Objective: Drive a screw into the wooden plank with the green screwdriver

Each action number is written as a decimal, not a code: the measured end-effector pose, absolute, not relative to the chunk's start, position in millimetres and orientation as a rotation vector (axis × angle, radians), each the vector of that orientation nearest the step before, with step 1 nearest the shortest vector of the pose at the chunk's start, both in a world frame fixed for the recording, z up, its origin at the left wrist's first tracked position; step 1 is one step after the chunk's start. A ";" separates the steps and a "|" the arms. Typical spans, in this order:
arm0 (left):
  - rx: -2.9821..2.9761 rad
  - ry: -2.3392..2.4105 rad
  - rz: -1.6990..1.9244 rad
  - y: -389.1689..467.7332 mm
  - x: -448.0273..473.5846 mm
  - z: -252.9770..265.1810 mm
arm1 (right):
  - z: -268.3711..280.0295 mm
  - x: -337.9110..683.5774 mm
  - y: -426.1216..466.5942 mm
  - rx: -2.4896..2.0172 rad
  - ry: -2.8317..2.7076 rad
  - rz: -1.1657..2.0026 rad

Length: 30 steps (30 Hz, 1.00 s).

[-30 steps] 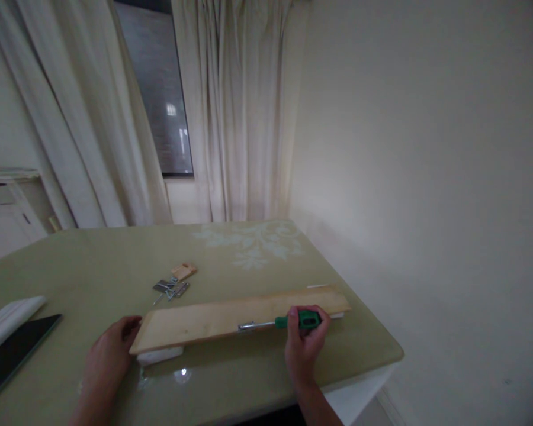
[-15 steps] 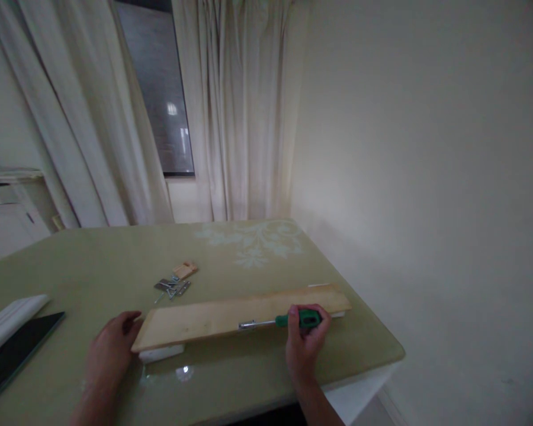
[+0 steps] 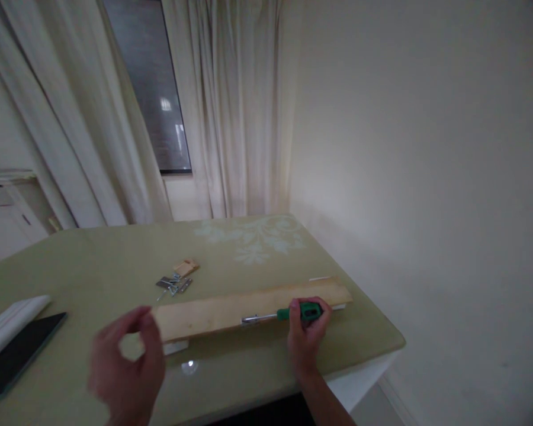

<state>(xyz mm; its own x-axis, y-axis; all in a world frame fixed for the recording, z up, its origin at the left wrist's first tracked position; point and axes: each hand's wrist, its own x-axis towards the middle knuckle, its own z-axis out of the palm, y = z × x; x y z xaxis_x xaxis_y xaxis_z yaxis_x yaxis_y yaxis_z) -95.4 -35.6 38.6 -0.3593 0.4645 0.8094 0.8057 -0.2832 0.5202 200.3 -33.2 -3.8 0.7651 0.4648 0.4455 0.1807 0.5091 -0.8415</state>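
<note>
A pale wooden board (image 3: 222, 313) lies across the table, resting on white pieces at both ends. My right hand (image 3: 306, 337) is closed round the green handle of a screwdriver (image 3: 266, 317), whose shaft points left over the board's near edge. Something shiny and metallic shows at the screwdriver's tip; its exact shape is unclear. My left hand (image 3: 127, 355) is raised in front of the board's left end, slightly blurred, thumb and index finger meeting in a pinch. What they hold, if anything, is too small to see. The hand hides the board's left corner.
Behind the board lie several screws and metal plates (image 3: 174, 285) beside a small wooden piece (image 3: 186, 267). On the left are a black tablet-like slab (image 3: 20, 355) and a white long piece (image 3: 15, 322). The green-covered table (image 3: 115, 254) meets the wall on its right.
My left hand has left the board's left end, lifted toward me and to the right, and closed into a pinch. My right hand holds the screwdriver in nearly the same place.
</note>
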 end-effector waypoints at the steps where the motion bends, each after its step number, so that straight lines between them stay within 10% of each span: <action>1: -1.749 -1.559 -1.598 -31.4 -74.9 41.9 | -3.6 200.5 -33.3 -1.046 -0.706 0.192; 30: -2.466 -0.827 -1.242 -7.8 2.5 0.9 | -8.3 213.0 -26.3 -1.089 -0.555 0.208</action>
